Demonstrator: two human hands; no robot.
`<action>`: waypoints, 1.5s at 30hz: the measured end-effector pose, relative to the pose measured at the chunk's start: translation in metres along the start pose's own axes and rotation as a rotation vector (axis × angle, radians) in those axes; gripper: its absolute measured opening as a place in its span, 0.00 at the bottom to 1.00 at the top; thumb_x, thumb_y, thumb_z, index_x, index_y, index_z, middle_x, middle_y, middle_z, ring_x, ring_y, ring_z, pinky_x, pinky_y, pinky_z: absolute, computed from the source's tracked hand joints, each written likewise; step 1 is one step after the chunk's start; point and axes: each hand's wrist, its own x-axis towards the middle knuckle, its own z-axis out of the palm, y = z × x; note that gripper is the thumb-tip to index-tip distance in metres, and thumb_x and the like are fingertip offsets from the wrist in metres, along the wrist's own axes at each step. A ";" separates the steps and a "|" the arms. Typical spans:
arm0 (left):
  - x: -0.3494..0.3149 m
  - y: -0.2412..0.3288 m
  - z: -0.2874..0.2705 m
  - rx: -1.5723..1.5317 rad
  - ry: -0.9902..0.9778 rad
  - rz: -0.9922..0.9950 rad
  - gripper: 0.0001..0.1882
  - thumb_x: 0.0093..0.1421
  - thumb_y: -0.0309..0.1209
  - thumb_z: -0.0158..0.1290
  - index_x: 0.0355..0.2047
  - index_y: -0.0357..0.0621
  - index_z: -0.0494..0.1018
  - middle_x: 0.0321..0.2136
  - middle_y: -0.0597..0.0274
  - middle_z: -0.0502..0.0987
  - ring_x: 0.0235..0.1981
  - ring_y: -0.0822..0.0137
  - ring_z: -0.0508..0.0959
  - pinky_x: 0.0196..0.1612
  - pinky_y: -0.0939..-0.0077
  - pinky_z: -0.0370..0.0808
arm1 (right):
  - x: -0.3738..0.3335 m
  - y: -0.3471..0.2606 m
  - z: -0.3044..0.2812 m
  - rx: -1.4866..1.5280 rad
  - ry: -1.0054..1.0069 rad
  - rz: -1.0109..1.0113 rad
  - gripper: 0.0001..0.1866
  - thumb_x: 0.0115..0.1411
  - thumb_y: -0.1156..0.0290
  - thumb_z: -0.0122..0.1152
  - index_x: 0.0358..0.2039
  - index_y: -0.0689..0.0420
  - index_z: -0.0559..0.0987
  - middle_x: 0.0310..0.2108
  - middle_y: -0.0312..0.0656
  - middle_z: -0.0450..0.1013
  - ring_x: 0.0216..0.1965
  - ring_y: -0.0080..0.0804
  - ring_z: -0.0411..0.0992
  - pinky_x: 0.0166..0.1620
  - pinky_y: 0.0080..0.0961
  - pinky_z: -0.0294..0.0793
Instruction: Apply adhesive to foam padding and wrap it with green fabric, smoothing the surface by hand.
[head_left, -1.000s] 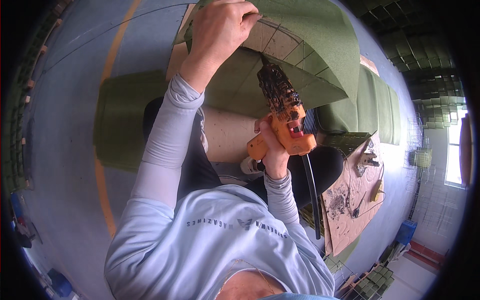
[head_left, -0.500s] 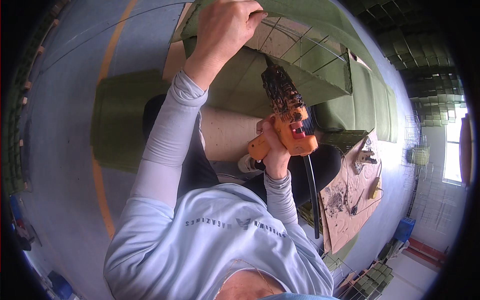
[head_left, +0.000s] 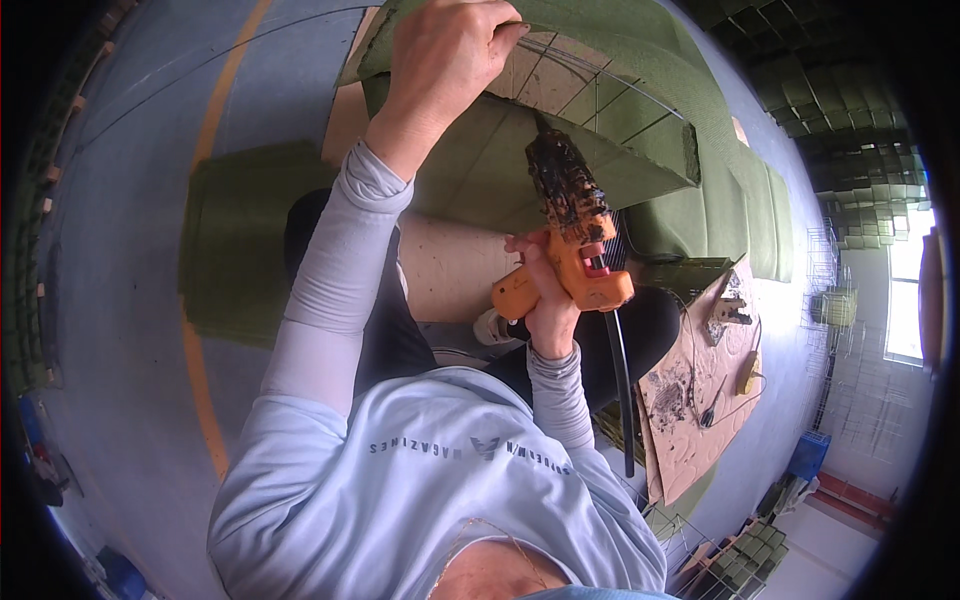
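Observation:
My right hand (head_left: 548, 300) is wrapped round the handle of an orange glue gun (head_left: 590, 275). Its front half is crusted with black glue, and a long black glue stick (head_left: 622, 400) hangs from its back end. The gun's nozzle points away from me, at the upper edge of a green fabric panel (head_left: 480, 165) on a wire-grid frame (head_left: 620, 95). My left hand (head_left: 445, 60) is closed in a pinch at the far side of the frame's opening, beside more green fabric (head_left: 735, 150). What lies between its fingertips is hidden.
Flat green panels (head_left: 245, 240) lie on the grey floor at left, near an orange line (head_left: 200, 390). At right a stained cardboard sheet (head_left: 710, 430) bears a glue-smeared tool, a small screwdriver-like tool (head_left: 710, 412) and a yellow object (head_left: 748, 372). Green stacks and wire grids stand farther right.
The green panel and wire frame have shifted slightly, with the near panel's right end a little to the left. My left hand stays pinched, and the glue gun has barely moved.

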 end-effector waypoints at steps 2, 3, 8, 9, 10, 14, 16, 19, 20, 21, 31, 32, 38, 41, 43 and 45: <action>0.001 0.001 0.000 0.006 0.003 0.010 0.06 0.50 0.27 0.60 0.25 0.36 0.77 0.22 0.58 0.74 0.27 0.60 0.74 0.30 0.70 0.71 | 0.000 0.002 0.004 -0.010 0.000 0.002 0.08 0.56 0.80 0.54 0.37 0.61 0.70 0.30 0.38 0.69 0.35 0.27 0.70 0.45 0.28 0.69; 0.001 0.002 -0.001 0.002 0.005 0.009 0.06 0.50 0.27 0.60 0.25 0.36 0.77 0.22 0.58 0.74 0.27 0.60 0.74 0.30 0.70 0.71 | 0.002 0.005 0.004 -0.010 -0.045 -0.038 0.08 0.57 0.80 0.54 0.38 0.61 0.70 0.30 0.37 0.69 0.36 0.27 0.71 0.46 0.28 0.69; 0.001 -0.002 0.000 -0.014 0.018 0.031 0.06 0.50 0.26 0.59 0.25 0.36 0.76 0.22 0.57 0.74 0.28 0.60 0.74 0.31 0.69 0.71 | 0.003 0.005 0.009 0.007 -0.085 -0.046 0.08 0.57 0.79 0.54 0.38 0.61 0.70 0.31 0.37 0.69 0.36 0.27 0.71 0.48 0.28 0.69; 0.001 -0.002 -0.001 -0.013 0.011 0.024 0.06 0.50 0.26 0.59 0.25 0.36 0.76 0.22 0.57 0.74 0.28 0.60 0.74 0.31 0.69 0.71 | 0.002 0.005 0.010 0.009 -0.064 -0.023 0.08 0.57 0.79 0.54 0.38 0.61 0.70 0.31 0.37 0.69 0.36 0.27 0.71 0.47 0.28 0.69; 0.001 -0.002 0.000 -0.012 0.004 0.017 0.06 0.50 0.26 0.59 0.25 0.35 0.76 0.22 0.57 0.74 0.28 0.59 0.74 0.31 0.69 0.71 | 0.001 0.005 0.009 0.011 -0.042 -0.001 0.09 0.57 0.78 0.54 0.39 0.61 0.70 0.31 0.37 0.69 0.36 0.26 0.71 0.46 0.28 0.69; 0.001 -0.002 0.001 -0.009 0.013 0.023 0.06 0.50 0.27 0.59 0.25 0.35 0.76 0.22 0.57 0.74 0.28 0.60 0.74 0.31 0.69 0.71 | 0.001 0.007 0.005 -0.003 -0.040 0.013 0.09 0.56 0.79 0.55 0.39 0.60 0.70 0.31 0.37 0.69 0.35 0.27 0.70 0.44 0.28 0.70; 0.001 -0.001 0.000 0.002 0.006 0.018 0.06 0.50 0.27 0.59 0.25 0.36 0.76 0.22 0.57 0.74 0.27 0.60 0.74 0.30 0.69 0.71 | 0.002 0.008 0.004 0.018 -0.036 -0.021 0.10 0.56 0.79 0.54 0.39 0.60 0.69 0.30 0.37 0.68 0.34 0.27 0.70 0.42 0.27 0.70; 0.001 0.000 0.001 -0.005 0.013 0.025 0.06 0.50 0.27 0.59 0.25 0.36 0.76 0.22 0.58 0.74 0.27 0.60 0.74 0.29 0.70 0.71 | 0.001 0.008 0.001 0.019 -0.019 -0.006 0.10 0.55 0.79 0.54 0.39 0.61 0.69 0.30 0.38 0.68 0.34 0.27 0.69 0.42 0.27 0.70; 0.002 0.001 0.000 -0.005 0.014 0.024 0.06 0.50 0.27 0.59 0.25 0.36 0.76 0.22 0.58 0.74 0.27 0.60 0.74 0.29 0.70 0.71 | 0.001 0.008 0.001 0.019 -0.019 -0.007 0.10 0.55 0.79 0.54 0.39 0.61 0.69 0.30 0.38 0.68 0.34 0.27 0.69 0.42 0.27 0.70; 0.002 0.001 -0.001 -0.001 0.016 0.027 0.06 0.50 0.27 0.59 0.25 0.36 0.77 0.22 0.58 0.74 0.27 0.61 0.74 0.29 0.70 0.71 | 0.000 0.007 0.001 -0.008 -0.005 -0.012 0.11 0.56 0.79 0.54 0.40 0.61 0.69 0.30 0.39 0.68 0.33 0.29 0.69 0.43 0.31 0.70; 0.001 0.002 0.002 0.005 0.003 0.008 0.06 0.50 0.27 0.59 0.25 0.36 0.77 0.22 0.57 0.74 0.27 0.60 0.74 0.30 0.69 0.71 | -0.001 -0.002 -0.004 -0.051 0.063 -0.046 0.11 0.55 0.78 0.53 0.40 0.63 0.67 0.29 0.41 0.67 0.31 0.31 0.69 0.40 0.30 0.69; 0.001 0.003 0.002 0.005 0.004 0.008 0.06 0.50 0.27 0.59 0.25 0.36 0.77 0.22 0.57 0.74 0.27 0.60 0.74 0.30 0.69 0.71 | -0.002 -0.001 -0.005 -0.052 0.062 -0.047 0.11 0.55 0.78 0.53 0.40 0.63 0.67 0.29 0.41 0.67 0.31 0.31 0.69 0.40 0.30 0.69; 0.001 0.005 0.003 -0.008 0.016 0.008 0.06 0.50 0.27 0.60 0.25 0.36 0.77 0.22 0.58 0.74 0.27 0.60 0.74 0.29 0.70 0.71 | -0.004 0.004 -0.013 -0.071 0.079 -0.052 0.10 0.56 0.77 0.53 0.39 0.63 0.67 0.27 0.42 0.69 0.31 0.30 0.69 0.38 0.27 0.68; 0.001 0.004 0.003 0.001 0.024 0.027 0.06 0.50 0.27 0.60 0.25 0.36 0.77 0.22 0.58 0.74 0.27 0.60 0.75 0.29 0.70 0.71 | -0.004 0.004 -0.014 -0.039 0.086 -0.051 0.10 0.57 0.77 0.53 0.39 0.62 0.67 0.26 0.42 0.70 0.31 0.30 0.69 0.38 0.25 0.68; 0.001 0.005 0.004 -0.001 0.025 0.031 0.06 0.50 0.27 0.60 0.25 0.36 0.77 0.22 0.58 0.74 0.27 0.61 0.75 0.29 0.70 0.71 | -0.004 0.003 -0.014 -0.043 0.097 -0.041 0.10 0.57 0.77 0.53 0.39 0.62 0.67 0.26 0.42 0.70 0.30 0.29 0.69 0.38 0.25 0.68; 0.001 0.005 0.004 0.000 0.022 0.033 0.06 0.50 0.27 0.60 0.25 0.36 0.77 0.22 0.58 0.75 0.27 0.61 0.75 0.29 0.70 0.71 | -0.004 0.002 -0.015 -0.036 0.110 -0.028 0.10 0.57 0.77 0.53 0.39 0.62 0.67 0.27 0.41 0.69 0.30 0.29 0.69 0.38 0.25 0.68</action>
